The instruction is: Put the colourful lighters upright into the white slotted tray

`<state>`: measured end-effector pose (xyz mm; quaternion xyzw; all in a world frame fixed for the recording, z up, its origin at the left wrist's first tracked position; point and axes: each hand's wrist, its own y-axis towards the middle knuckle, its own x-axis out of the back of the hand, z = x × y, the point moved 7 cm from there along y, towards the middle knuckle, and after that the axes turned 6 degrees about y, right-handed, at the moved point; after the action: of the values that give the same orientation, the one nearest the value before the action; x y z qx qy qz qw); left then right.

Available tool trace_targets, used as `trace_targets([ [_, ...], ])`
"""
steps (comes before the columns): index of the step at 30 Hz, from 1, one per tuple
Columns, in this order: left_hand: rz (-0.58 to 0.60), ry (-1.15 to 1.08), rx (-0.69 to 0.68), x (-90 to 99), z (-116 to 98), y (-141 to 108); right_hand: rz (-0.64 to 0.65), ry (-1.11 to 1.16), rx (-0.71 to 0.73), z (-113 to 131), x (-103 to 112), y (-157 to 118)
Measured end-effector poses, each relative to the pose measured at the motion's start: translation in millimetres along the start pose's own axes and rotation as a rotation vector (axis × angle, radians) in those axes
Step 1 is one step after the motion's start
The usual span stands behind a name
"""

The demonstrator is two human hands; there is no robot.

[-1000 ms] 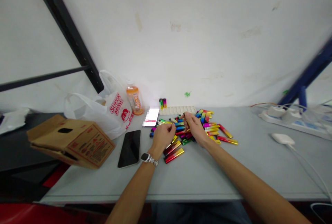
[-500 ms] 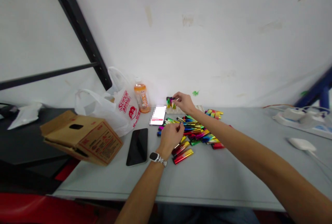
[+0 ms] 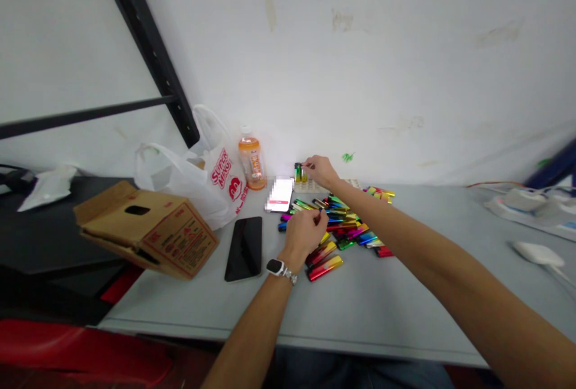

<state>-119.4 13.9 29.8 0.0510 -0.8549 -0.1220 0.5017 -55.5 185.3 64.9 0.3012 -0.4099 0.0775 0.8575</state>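
Metallic coloured lighters (image 3: pixel 355 232) lie in a loose pile on the grey table (image 3: pixel 382 311). Over the pile's left side is my left hand (image 3: pixel 305 234), wearing a watch, its fingers pinched on a lighter of which only a dark end shows. My right hand (image 3: pixel 320 171) reaches to the back, its fingertips closed on the top of a lighter (image 3: pixel 305 174) that stands upright at the left end of a pale rack with holes (image 3: pixel 310 187). Beside that one stands a green lighter (image 3: pixel 297 172). My right forearm covers part of the rack and pile.
Left of the pile lie a black phone (image 3: pixel 244 249) and a lit phone (image 3: pixel 279 195). Further left are an orange bottle (image 3: pixel 252 161), a white plastic bag (image 3: pixel 216 188) and a cardboard box (image 3: pixel 153 230). A power strip (image 3: pixel 535 212) and white charger (image 3: pixel 537 253) lie right.
The camera view has shifted slightly. My right hand's fingers have closed in at the upright lighters at the rack's left end. My left hand stays over the pile.
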Motion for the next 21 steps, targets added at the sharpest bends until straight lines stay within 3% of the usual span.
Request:
trace_targets([
  [4, 0.001, -0.004, 0.002, 0.5, -1.5, -0.2, 0.049, -0.279, 0.010, 7.8, 7.5, -14.3],
  [7, 0.010, -0.007, -0.003, 0.0, -2.8, 0.2, 0.133, -0.354, 0.027, 9.7, 6.1, -27.9],
  [13, -0.003, -0.016, -0.022, -0.3, -5.1, 1.2, 0.177, -0.169, 0.032, -6.9, 21.0, -56.9],
  [17, -0.025, -0.020, -0.046, -0.6, -8.2, 1.2, 0.261, -0.054, -0.094, -29.2, 38.4, -77.7],
  [21, -0.023, -0.031, -0.048, -0.8, -10.1, 0.5, 0.344, 0.041, -0.175, -36.1, 45.1, -85.9],
])
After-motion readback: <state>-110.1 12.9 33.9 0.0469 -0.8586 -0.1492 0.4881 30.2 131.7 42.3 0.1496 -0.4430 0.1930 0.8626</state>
